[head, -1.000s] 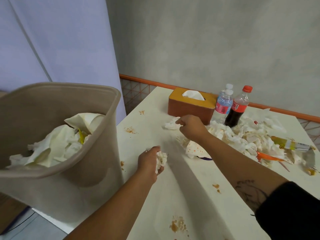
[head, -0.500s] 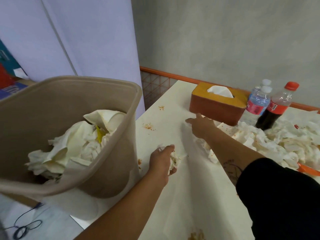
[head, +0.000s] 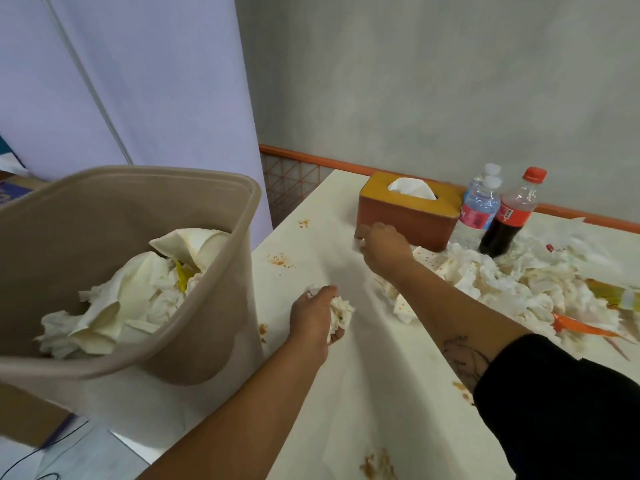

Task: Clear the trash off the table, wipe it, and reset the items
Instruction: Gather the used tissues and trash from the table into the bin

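- While your left hand (head: 313,318) grips a crumpled tissue wad (head: 341,311) at centre frame, it sits just beside the bin (head: 252,202) that fills the left of the frame. I judge that closeness keeps the drop short.
- Your right hand (head: 384,245) reaches further up, just in front of the tissue box (head: 405,216). Its fingers are curled and seem to pinch a small white scrap (head: 358,241), probably a stray you are gathering before the main heap.
- Used tissues (head: 519,285) lie piled at right centre with an orange wrapper (head: 581,329) among them, so most of the trash is not yet cleared.
- Water bottles (head: 479,209) and a cola bottle (head: 512,216) stand upright just right of the box, behind the heap.
- Your table (head: 381,375) is white and speckled with orange-brown sauce spots (head: 280,259), so the wiping is not yet done.
- A grey wall (head: 450,81) spans the top, with a lilac panel (head: 138,81) at upper left and an orange rail (head: 311,157) along the table's far edge.
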